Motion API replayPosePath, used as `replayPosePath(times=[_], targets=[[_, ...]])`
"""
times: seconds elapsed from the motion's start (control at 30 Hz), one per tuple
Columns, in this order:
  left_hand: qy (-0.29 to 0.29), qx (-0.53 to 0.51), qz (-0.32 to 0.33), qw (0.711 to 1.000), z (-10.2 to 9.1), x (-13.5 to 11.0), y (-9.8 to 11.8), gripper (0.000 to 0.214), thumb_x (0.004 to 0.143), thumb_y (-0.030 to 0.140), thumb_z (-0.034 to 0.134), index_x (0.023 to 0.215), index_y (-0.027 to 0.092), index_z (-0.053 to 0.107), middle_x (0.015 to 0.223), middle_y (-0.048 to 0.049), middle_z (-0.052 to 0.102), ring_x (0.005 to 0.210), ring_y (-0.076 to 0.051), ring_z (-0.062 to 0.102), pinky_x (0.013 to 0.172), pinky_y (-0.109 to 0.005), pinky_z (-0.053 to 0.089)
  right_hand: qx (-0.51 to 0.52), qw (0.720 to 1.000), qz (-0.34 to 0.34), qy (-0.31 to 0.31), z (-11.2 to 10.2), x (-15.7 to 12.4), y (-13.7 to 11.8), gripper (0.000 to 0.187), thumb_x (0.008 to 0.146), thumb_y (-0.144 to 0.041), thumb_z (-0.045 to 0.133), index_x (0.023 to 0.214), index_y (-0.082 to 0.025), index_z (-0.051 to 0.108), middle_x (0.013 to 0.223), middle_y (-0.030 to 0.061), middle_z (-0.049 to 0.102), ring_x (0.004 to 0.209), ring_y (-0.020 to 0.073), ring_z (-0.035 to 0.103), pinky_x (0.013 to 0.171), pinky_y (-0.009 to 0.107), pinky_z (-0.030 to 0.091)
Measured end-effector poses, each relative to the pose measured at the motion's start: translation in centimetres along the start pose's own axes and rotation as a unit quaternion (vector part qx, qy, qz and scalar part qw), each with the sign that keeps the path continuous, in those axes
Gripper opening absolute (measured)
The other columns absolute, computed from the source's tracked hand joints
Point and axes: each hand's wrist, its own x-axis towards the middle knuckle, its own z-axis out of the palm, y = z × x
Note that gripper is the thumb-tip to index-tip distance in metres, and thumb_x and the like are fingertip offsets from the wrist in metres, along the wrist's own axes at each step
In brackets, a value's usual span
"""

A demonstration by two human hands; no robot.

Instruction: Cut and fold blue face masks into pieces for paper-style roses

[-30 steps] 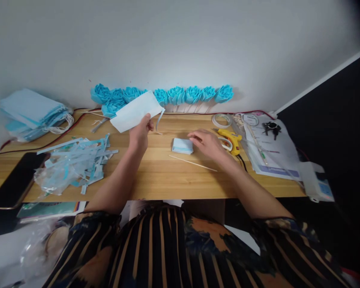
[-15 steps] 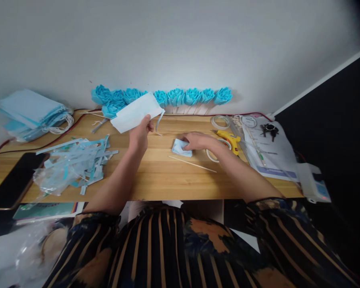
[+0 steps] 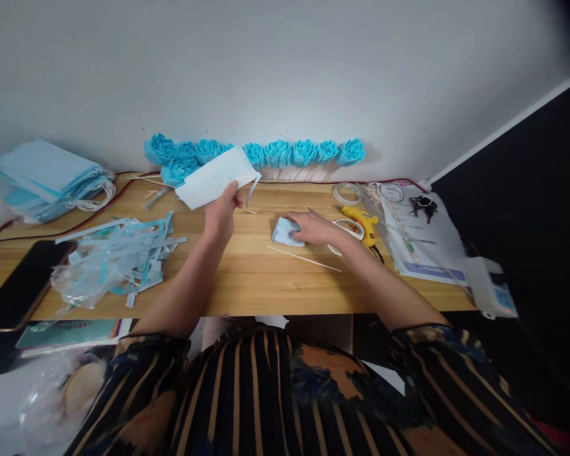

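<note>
Raised over the desk, my left hand (image 3: 225, 206) pinches a pale blue-white face mask sheet (image 3: 213, 180), and a narrow cut strip (image 3: 251, 193) dangles from its right end. My right hand (image 3: 311, 227) is down at a small stack of light-blue fabric squares (image 3: 285, 233), its fingers closed on the stack's right edge. Behind that hand a thin grey tip (image 3: 312, 210) pokes out; the rest is hidden. In front of the stack lies a thin wooden stick (image 3: 304, 258).
Blue fabric flowers (image 3: 278, 153) line the wall. At left are a mask stack (image 3: 52, 171), cut strips (image 3: 118, 253) and a phone (image 3: 16, 285). On the right are a white ring (image 3: 346, 225), a yellow glue gun (image 3: 363, 221), tape (image 3: 348, 192), keys (image 3: 424, 204) and a power strip (image 3: 491, 288).
My right hand has shifted slightly right and back across the stack, and the grey tip now shows behind it. My left hand and its sheet have stayed nearly still.
</note>
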Motion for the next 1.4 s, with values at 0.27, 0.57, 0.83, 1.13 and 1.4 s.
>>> replayPosePath(times=[0.27,0.57,0.83,1.13,1.4], targets=[[0.005,-0.009,-0.002,1.000,0.2,0.0,0.2,0.017,0.079,0.018,0.071,0.073,0.017,0.055,0.054,0.0057,0.050,0.047,-0.007,0.045,0.048,-0.020,0.036,0.348,0.913,0.037,0.211,1.7,-0.1,1.1,0.024,0.067,-0.032,0.065,0.087,-0.022,0.058,0.085,-0.0011,0.067,0.079,0.0177,0.060,0.076,0.029,0.046],[0.006,-0.003,-0.009,1.000,0.0,0.1,0.1,0.016,0.079,0.018,0.071,0.073,0.017,0.056,0.054,0.0052,0.051,0.046,-0.007,0.045,0.048,-0.021,0.035,0.384,0.901,0.053,0.196,4.6,0.5,1.6,0.033,0.064,-0.035,0.069,0.092,-0.022,0.055,0.089,0.0007,0.067,0.081,0.0185,0.061,0.078,0.033,0.049],[0.011,0.001,-0.016,1.000,0.3,-0.1,0.6,0.019,0.078,0.020,0.073,0.072,0.017,0.056,0.054,0.0061,0.051,0.046,-0.007,0.046,0.049,-0.021,0.035,0.403,0.894,0.055,0.188,4.2,0.5,1.5,0.027,0.067,-0.029,0.066,0.089,-0.021,0.052,0.095,0.0039,0.070,0.090,0.0203,0.066,0.087,0.036,0.052],[0.011,-0.014,-0.014,1.000,0.3,0.0,0.3,0.016,0.079,0.016,0.071,0.073,0.017,0.056,0.054,0.0064,0.051,0.044,-0.007,0.045,0.048,-0.022,0.033,0.259,0.961,-0.035,0.090,-2.0,-0.2,1.8,0.020,0.076,-0.024,0.058,0.094,-0.017,0.062,0.095,0.0042,0.072,0.089,0.0210,0.065,0.081,0.033,0.050],[0.006,-0.004,-0.015,1.000,0.3,-0.1,0.5,0.019,0.079,0.021,0.073,0.072,0.017,0.056,0.053,0.0056,0.051,0.046,-0.008,0.046,0.049,-0.022,0.035,0.186,0.971,-0.105,-0.107,-2.5,1.5,1.7,0.041,0.078,-0.015,0.059,0.118,-0.018,0.066,0.121,0.0074,0.071,0.102,0.0198,0.066,0.085,0.031,0.050]])
